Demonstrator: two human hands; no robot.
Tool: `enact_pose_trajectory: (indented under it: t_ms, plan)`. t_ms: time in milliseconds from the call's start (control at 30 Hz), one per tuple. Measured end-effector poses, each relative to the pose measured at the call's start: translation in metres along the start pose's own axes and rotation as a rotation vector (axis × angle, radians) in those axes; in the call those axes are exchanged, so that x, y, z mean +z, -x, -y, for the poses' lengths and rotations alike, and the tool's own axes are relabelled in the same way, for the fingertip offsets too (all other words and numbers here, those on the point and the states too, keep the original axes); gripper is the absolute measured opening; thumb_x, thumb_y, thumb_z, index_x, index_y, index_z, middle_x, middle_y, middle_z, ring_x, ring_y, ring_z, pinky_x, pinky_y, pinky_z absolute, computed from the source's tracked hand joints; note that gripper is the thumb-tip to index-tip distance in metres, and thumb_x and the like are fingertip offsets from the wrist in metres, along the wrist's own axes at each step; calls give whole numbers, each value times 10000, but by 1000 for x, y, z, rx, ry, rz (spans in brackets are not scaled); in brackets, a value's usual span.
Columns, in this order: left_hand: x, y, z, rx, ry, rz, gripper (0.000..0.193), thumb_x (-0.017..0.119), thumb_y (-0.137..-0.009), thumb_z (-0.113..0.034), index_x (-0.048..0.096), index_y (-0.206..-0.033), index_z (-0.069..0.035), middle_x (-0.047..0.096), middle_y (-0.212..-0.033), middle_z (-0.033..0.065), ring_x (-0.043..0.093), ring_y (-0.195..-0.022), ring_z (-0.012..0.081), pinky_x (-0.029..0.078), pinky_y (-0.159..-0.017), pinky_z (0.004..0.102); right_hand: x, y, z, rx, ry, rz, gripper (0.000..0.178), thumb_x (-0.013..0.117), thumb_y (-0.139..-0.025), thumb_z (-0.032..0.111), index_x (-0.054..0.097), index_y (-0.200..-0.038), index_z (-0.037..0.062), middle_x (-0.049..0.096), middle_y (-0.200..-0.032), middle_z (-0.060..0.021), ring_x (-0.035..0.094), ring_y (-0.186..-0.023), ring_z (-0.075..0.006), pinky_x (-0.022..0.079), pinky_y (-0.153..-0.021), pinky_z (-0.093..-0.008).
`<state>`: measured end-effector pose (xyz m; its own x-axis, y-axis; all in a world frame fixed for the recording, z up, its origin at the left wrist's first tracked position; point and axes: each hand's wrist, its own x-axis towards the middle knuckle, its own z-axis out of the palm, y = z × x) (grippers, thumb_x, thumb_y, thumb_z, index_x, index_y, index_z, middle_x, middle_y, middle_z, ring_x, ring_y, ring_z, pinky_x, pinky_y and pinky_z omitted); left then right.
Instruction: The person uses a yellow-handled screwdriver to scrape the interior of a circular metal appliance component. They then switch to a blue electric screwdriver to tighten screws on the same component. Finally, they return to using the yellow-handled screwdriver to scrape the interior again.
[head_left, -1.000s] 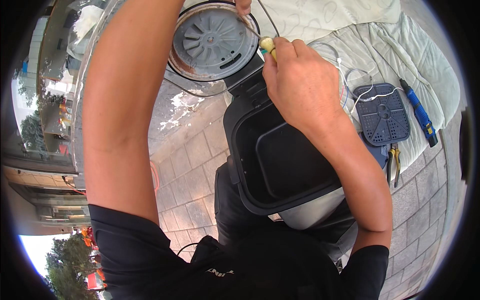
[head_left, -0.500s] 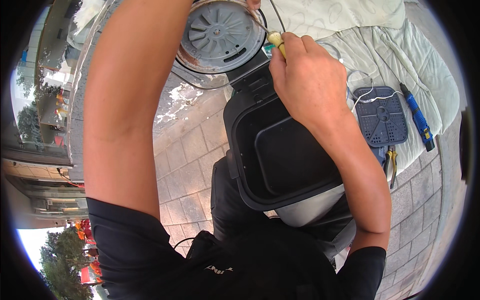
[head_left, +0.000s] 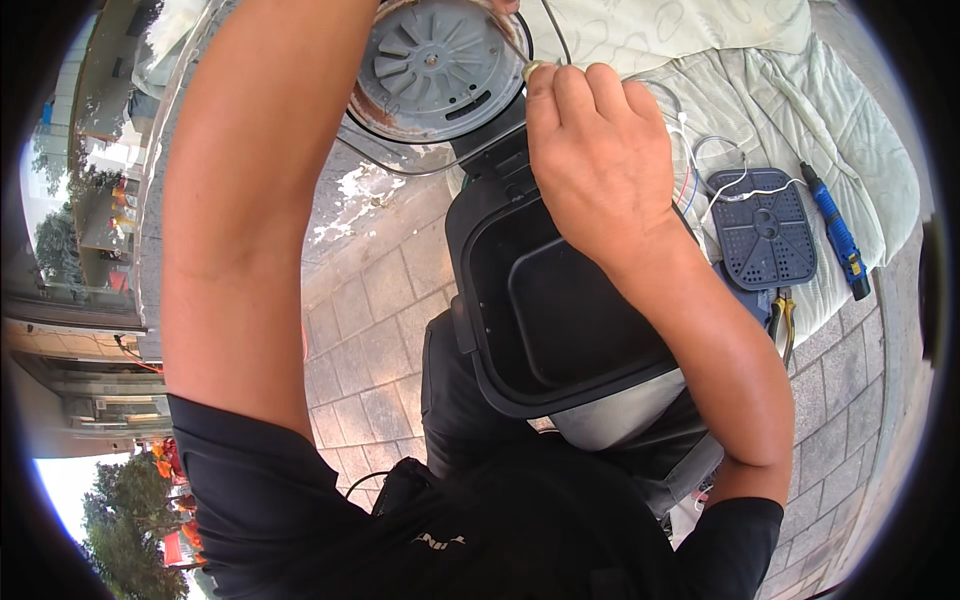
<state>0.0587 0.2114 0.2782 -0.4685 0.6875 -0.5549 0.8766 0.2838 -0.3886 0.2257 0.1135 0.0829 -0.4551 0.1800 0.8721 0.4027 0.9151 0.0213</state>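
My right hand (head_left: pixel 605 165) is closed around the pale yellow handle of a screwdriver (head_left: pixel 531 70). Its thin shaft slants up and left to the rim of a round grey metal plate (head_left: pixel 430 62). That plate has a fan-like pressed pattern and rust along its edge. Only a fingertip of my left hand (head_left: pixel 507 6) shows at the top edge, by the plate's rim; the rest is out of the picture. A thin bent metal rod (head_left: pixel 410 172) curves round the plate. Below it, an empty black square air fryer basket (head_left: pixel 590 310) lies over my lap, under my right forearm.
On the pale quilted cloth (head_left: pixel 850 120) at right lie a dark perforated tray (head_left: pixel 765 228), a blue pen-shaped tool (head_left: pixel 836 230) and thin white wires. Yellow-handled pliers (head_left: pixel 783 320) lie near the cloth's edge. Paving (head_left: pixel 365 330) extends below; a glass front (head_left: pixel 75 200) stands left.
My right hand has turned and shifted slightly left and up, now covering most of the screwdriver's handle. My left arm has moved a little left. The plate has shifted slightly.
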Motion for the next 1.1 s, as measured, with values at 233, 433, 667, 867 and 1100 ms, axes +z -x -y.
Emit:
enact_pose_trajectory:
  t_ms: [233,433,667,867,1100]
  plan:
    - [-1,2,-4,9,-91,-32,608,910,-784,-422,780,-1143,51,777,-1166,194,724,-1050,305,574,-910,421,0,1,2,126,-49,36,335,721,-721,93,702,-1032,-28,637,-844,-89,626,-820,-243,516,-705,-356]
    - [-1,4,-3,23,-91,-28,619,899,-801,-434,773,-1164,52,769,-1186,210,719,-1077,322,570,-935,434,-2,-1,6,234,-137,50,269,732,-735,68,693,-991,-8,662,-825,-102,665,-794,-272,553,-684,-390]
    - [-1,5,4,23,-70,-41,644,900,-790,-448,771,-1189,41,759,-1235,211,713,-1119,330,556,-973,435,-4,-3,10,334,-219,68,246,720,-752,43,696,-991,-8,663,-809,-101,671,-778,-271,553,-654,-390]
    - [-1,1,3,21,-89,-31,659,899,-790,-448,764,-1199,50,760,-1239,207,710,-1132,331,554,-983,427,4,-4,2,86,-75,-56,301,704,-718,41,710,-1011,-31,647,-794,-93,639,-747,-263,533,-651,-384]
    - [-1,2,1,66,-161,-81,615,901,-792,-444,780,-1130,55,776,-1130,192,720,-1031,313,563,-949,415,1,-4,4,188,-119,-22,255,702,-703,35,717,-955,1,649,-771,-85,655,-742,-259,549,-619,-372]
